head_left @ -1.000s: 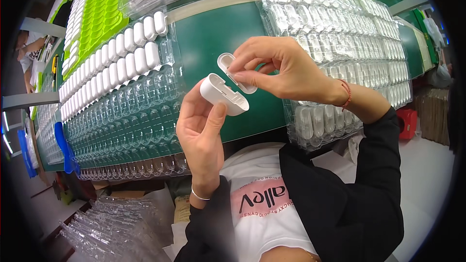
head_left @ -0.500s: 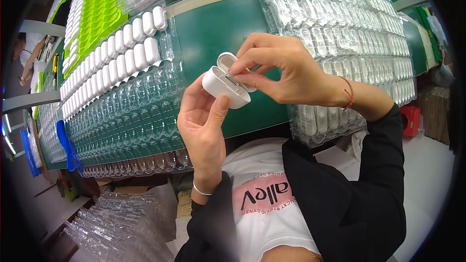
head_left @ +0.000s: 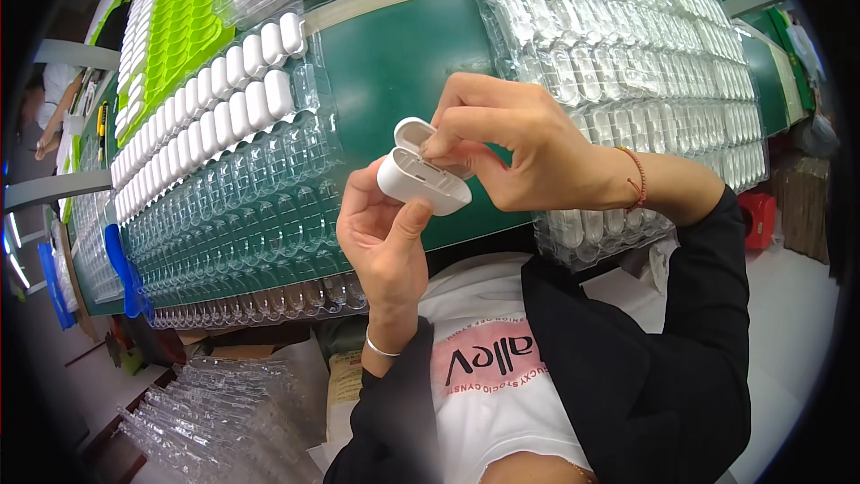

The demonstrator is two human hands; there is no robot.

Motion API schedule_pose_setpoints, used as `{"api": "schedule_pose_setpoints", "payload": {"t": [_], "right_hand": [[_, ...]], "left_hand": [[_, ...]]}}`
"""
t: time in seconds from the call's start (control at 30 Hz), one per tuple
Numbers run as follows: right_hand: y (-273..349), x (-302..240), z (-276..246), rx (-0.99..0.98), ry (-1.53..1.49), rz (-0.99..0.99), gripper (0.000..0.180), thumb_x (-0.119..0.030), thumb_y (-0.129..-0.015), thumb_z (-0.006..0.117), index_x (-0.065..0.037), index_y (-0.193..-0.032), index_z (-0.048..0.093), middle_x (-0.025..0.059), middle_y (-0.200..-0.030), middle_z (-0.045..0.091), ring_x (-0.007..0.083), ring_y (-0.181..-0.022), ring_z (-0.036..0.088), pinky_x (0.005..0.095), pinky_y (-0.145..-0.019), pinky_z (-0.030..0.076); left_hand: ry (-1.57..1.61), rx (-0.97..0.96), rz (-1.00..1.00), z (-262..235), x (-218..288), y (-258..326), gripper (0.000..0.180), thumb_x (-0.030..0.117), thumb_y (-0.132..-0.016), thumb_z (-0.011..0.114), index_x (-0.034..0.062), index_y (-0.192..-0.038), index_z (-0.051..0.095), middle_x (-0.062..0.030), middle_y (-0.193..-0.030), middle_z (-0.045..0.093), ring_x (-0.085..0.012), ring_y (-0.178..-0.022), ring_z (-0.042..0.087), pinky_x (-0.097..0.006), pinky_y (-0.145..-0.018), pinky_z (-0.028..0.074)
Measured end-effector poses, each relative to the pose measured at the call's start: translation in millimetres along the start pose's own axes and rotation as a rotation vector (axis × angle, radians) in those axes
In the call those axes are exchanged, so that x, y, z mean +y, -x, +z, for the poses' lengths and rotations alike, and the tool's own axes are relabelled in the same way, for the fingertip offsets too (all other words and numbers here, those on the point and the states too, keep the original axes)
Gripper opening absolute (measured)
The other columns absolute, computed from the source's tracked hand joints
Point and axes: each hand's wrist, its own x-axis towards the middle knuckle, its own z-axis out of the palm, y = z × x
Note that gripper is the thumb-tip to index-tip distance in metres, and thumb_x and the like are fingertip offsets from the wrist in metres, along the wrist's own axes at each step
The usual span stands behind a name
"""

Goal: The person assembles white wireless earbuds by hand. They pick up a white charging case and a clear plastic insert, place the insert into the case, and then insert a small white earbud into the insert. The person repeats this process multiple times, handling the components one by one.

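The left hand [head_left: 387, 246] gripped the white case body [head_left: 417, 188], thumb on the near wall, fingers around its left end. The right hand [head_left: 533, 148] pinched the white lid [head_left: 412, 132] between thumb and fingers. Both parts were held above the counter [head_left: 394, 58], the body directly adjoining the left hand and the lid at the body's far side. The body's long axis sloped from upper left to lower right, with the lid roughly parallel; whether the two were joined could not be determined.
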Motion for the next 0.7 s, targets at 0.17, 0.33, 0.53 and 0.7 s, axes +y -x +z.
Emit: {"api": "schedule_pose_setpoints", "payload": {"t": [0.17,0.33,0.53,0.7], "right_hand": [[-7,4,3,0.009,-0.003,-0.106,0.032,0.009,-0.071,0.071,-0.01,-0.097,0.07,0.0077,-0.085,0.059,0.0199,-0.07,0.06,0.0275,-0.058,0.049],[-15,-9,3,0.024,-0.017,-0.203,0.024,-0.001,-0.074,0.073,-0.006,-0.097,0.067,0.0096,-0.087,0.06,0.0223,-0.072,0.062,0.0307,-0.062,0.053],[-17,-26,20,-0.124,-0.193,-0.046,0.023,-0.002,-0.077,0.071,-0.003,-0.099,0.065,0.0097,-0.083,0.062,0.0229,-0.066,0.061,0.0313,-0.059,0.05],[-47,-10,10,-0.202,-0.18,0.022,0.015,0.002,-0.079,0.068,-0.001,-0.094,0.065,0.0098,-0.079,0.061,0.0187,-0.064,0.059,0.0285,-0.056,0.045]], "left_hand": [[0.046,0.021,-0.045,-5,9,-1,0.043,0.005,-0.087,0.067,-0.0029,-0.123,0.045,-0.0117,-0.114,0.058,-0.0173,-0.106,0.058,-0.034,-0.092,0.049],[-0.079,0.168,0.019,-4,21,8,0.04,0.003,-0.088,0.065,-0.0025,-0.122,0.045,-0.0113,-0.115,0.056,-0.0178,-0.107,0.057,-0.033,-0.093,0.049],[-0.027,0.186,0.125,-9,22,10,0.036,0.002,-0.089,0.062,-0.0021,-0.121,0.044,-0.0112,-0.116,0.056,-0.017,-0.107,0.057,-0.032,-0.094,0.049],[-0.105,0.32,0.054,-1,36,0,0.032,-0.005,-0.089,0.059,-0.002,-0.118,0.047,-0.0123,-0.111,0.058,-0.017,-0.103,0.059,-0.031,-0.089,0.049]]}}
